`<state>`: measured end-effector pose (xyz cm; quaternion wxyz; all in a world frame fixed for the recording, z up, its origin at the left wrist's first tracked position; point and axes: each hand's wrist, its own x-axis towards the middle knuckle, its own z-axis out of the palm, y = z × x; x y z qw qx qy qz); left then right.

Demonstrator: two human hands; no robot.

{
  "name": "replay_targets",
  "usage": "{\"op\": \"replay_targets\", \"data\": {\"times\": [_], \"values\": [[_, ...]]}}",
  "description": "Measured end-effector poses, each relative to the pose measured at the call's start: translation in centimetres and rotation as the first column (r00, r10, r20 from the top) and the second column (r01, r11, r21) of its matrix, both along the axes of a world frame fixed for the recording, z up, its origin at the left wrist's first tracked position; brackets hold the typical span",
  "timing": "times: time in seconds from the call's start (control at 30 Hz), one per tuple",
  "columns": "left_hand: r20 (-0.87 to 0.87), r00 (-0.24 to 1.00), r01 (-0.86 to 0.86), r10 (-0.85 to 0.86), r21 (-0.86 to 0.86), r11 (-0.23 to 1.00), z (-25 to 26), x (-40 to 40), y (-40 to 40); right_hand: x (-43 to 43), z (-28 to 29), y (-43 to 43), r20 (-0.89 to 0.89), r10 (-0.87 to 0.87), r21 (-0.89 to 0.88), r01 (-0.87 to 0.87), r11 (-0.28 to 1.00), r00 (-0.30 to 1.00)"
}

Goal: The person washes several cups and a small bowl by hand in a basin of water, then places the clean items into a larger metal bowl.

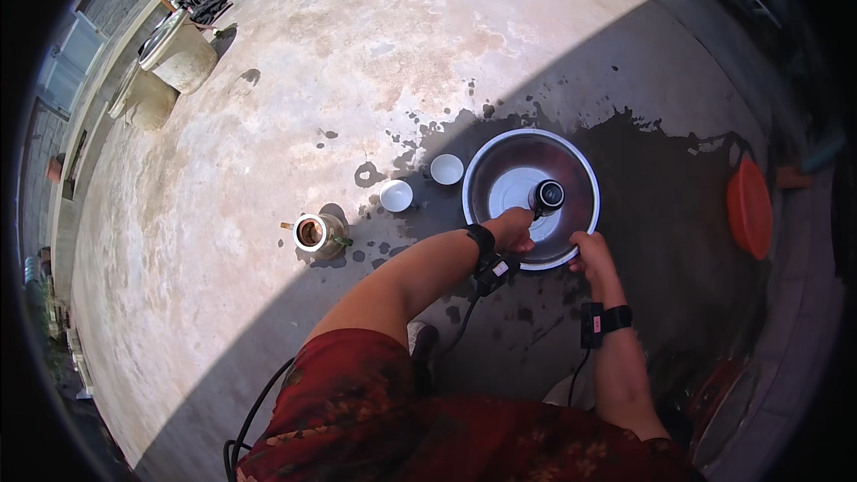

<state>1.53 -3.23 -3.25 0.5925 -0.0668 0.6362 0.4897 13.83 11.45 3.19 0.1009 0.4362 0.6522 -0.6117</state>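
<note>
A wide stainless steel basin [479, 177] rests on the wet concrete in front of me. Inside its outline, a dark mug [546, 197] shows its round base to the camera, so its mouth is turned away from view. My left hand [514, 229] grips this mug at its handle side. The near right rim of the basin is held by my right hand [590, 254], fingers curled over the edge. Left of the basin are two cups with white insides, a nearer cup [396, 195] and a farther cup [446, 169]. Whether the basin contains water is hard to tell.
A metal pitcher [323, 237] with a spout stands farther left. An orange plastic basin [750, 211] leans at the right. Two dirty buckets, a front bucket [184, 57] and another bucket [148, 102], stand by the upper left ledge. Cables trail from both wrist straps.
</note>
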Motion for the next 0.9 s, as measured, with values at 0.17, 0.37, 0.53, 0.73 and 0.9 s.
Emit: {"op": "replay_targets", "data": {"times": [0.17, 0.37, 0.53, 0.73, 0.9], "values": [[-0.740, 0.667, 0.164, -0.083, 0.038, 0.986, 9.2, -3.6, -1.6, 1.2, -0.6, 1.9, -0.030, -0.089, -0.041, 0.088, 0.995, 0.996], [-0.930, 0.071, -0.039, -0.360, -0.364, 0.931, 3.8, -11.0, -9.6, 0.7, -1.2, 2.9, -0.106, -0.093, -0.033, 0.090, 0.995, 0.990], [-0.765, -0.083, 0.012, -0.638, -0.641, 0.767, -1.6, -9.4, -9.0, 0.9, -1.7, 3.4, -0.115, -0.163, -0.011, 0.162, 0.987, 0.980], [-0.610, -0.163, -0.020, -0.776, -0.784, 0.621, -3.6, -10.1, -8.8, 0.9, -2.6, 4.2, -0.080, -0.148, -0.034, 0.145, 0.989, 0.986], [-0.826, 0.054, -0.071, -0.561, -0.564, 0.823, -2.7, -11.2, -8.5, 1.6, -3.2, 4.5, -0.116, -0.211, -0.006, 0.212, 0.977, 0.971]]}}
